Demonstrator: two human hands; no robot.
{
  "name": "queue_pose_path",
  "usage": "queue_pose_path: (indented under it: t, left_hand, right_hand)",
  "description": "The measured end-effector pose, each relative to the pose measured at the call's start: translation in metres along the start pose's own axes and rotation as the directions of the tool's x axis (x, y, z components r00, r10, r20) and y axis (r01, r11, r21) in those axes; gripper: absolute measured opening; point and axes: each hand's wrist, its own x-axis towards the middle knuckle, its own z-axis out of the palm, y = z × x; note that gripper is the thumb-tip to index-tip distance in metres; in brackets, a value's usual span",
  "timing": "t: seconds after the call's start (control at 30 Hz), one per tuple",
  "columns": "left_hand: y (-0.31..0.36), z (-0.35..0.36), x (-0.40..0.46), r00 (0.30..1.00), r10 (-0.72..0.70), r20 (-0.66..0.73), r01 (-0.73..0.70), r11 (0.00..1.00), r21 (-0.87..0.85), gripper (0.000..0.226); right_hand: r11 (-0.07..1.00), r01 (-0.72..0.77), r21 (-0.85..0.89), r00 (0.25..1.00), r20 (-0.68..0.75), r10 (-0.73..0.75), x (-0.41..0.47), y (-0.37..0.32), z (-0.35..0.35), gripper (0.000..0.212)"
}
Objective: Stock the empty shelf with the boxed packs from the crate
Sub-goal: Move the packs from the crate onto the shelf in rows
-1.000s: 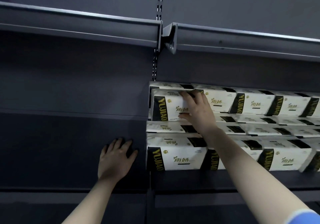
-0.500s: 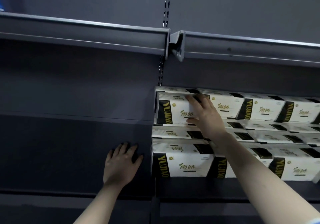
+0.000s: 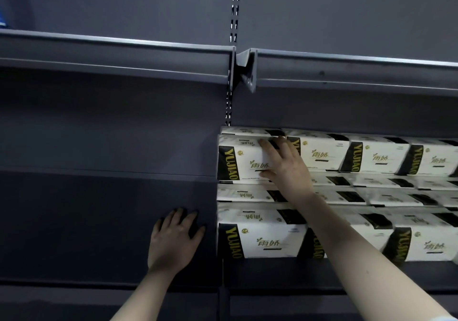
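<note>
Right hand (image 3: 285, 169) on the top-left white rectangular pack with black-and-gold "YUJIAO" band (image 3: 241, 159), fingers spread over its front and upper edge, thumb against its lower front, gripping it. Pack at the left end of the upper row, on the dark grey metal shelf (image 3: 285, 273), directly above the bottom-left white pack (image 3: 260, 236). More white packs (image 3: 376, 158) in two stacked rows to the right of it, several deep. Left hand (image 3: 174, 240) flat, fingers straight and apart, resting on the bare dark grey shelf bay (image 3: 86, 221) just left of the packs. Grey upper shelf rail (image 3: 124, 55) above.
</note>
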Motion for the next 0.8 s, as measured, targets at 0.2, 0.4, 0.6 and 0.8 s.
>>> queue_pose_path:
  t: [0.2, 0.4, 0.6, 0.8]
  left_hand:
    - [-0.001, 0.001, 0.001, 1.0, 0.0, -0.016, 0.0, 1.0, -0.006, 0.098]
    - [-0.002, -0.002, 0.0, 0.999, -0.007, 0.035, 0.007, 1.0, 0.002, 0.08]
    - [-0.002, -0.007, -0.009, 0.998, -0.024, 0.066, 0.029, 0.996, -0.081, 0.055]
    - [0.006, -0.019, -0.045, 0.99, -0.113, 0.088, 0.128, 0.974, -0.185, 0.059]
  right_hand:
    - [0.999, 0.013, -0.05, 1.0, 0.027, -0.012, 0.002, 0.0, -0.004, 0.086]
    - [0.984, 0.003, -0.176, 0.988, 0.152, 0.024, 0.004, -0.007, -0.016, 0.084]
    - [0.979, -0.101, -0.18, 0.967, 0.212, 0.139, -0.025, -0.004, -0.044, 0.08]
    - [0.988, -0.125, -0.091, 0.944, 0.297, 0.147, -0.07, 0.008, -0.074, 0.09]
